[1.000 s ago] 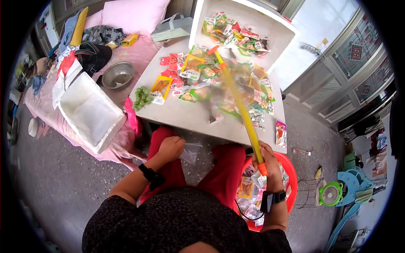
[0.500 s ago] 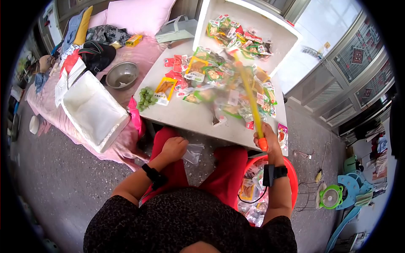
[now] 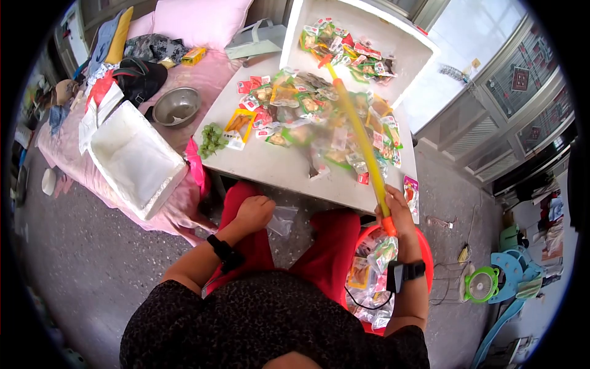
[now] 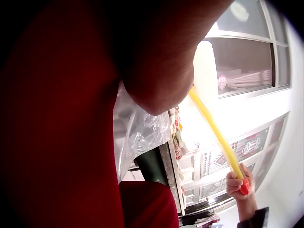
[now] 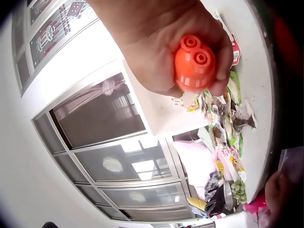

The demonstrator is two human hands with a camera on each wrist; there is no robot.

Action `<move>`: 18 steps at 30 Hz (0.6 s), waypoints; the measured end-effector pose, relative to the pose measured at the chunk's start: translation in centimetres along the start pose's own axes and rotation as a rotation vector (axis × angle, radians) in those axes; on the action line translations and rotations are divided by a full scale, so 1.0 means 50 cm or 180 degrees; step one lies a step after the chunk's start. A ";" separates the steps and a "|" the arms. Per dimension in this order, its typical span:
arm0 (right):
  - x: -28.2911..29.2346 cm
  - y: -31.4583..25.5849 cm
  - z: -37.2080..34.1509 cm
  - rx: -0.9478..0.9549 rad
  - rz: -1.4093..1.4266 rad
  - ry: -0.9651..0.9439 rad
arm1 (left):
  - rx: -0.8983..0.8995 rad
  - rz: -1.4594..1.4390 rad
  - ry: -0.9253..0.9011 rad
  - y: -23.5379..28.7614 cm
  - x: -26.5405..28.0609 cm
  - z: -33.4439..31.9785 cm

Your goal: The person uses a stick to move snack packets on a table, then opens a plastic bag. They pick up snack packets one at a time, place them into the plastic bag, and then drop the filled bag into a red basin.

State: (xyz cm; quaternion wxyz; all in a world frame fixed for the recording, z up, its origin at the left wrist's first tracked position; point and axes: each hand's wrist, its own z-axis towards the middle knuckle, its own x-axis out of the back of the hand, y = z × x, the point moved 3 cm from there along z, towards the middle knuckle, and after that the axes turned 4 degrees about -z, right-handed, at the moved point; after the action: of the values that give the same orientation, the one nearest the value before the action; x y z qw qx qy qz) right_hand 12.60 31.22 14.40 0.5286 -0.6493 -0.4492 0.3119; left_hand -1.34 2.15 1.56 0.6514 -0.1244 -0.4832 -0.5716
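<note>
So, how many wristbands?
2: left wristband at the wrist of the left hand; right wristband at the wrist of the right hand. Both wrists show.

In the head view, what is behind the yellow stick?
Behind the yellow stick, held in the right hand, are assorted packets on the pale table. What it directly covers is hidden; a patch beside it is too blurred to tell.

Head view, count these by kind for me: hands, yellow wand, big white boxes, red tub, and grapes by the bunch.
Hands: 2, left hand and right hand
Yellow wand: 1
Big white boxes: 2, left box and right box
Red tub: 1
Grape bunch: 1
Total: 7
</note>
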 end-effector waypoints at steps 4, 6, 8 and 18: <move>-0.007 -0.027 0.070 -0.0297 -0.0215 -0.0009 | -0.0012 -0.0057 0.0015 -0.001 -0.010 0.002; 0.006 -0.030 0.078 -0.0331 -0.0410 -0.0081 | -0.0008 -0.0073 0.0030 -0.003 -0.005 0.000; 0.019 -0.038 0.054 -0.0356 -0.0602 -0.0104 | 0.0016 -0.0076 0.0046 -0.003 -0.005 -0.002; 0.087 -0.035 -0.220 -0.0241 -0.1086 0.0109 | -0.0135 -0.0003 0.0068 -0.006 -0.012 -0.005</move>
State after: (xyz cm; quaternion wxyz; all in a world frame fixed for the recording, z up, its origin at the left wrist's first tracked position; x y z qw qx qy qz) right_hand 23.56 30.78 19.11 0.5566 -0.5883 -0.5552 0.1894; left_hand -1.41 2.26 0.87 0.6534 -0.1319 -0.4641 -0.5833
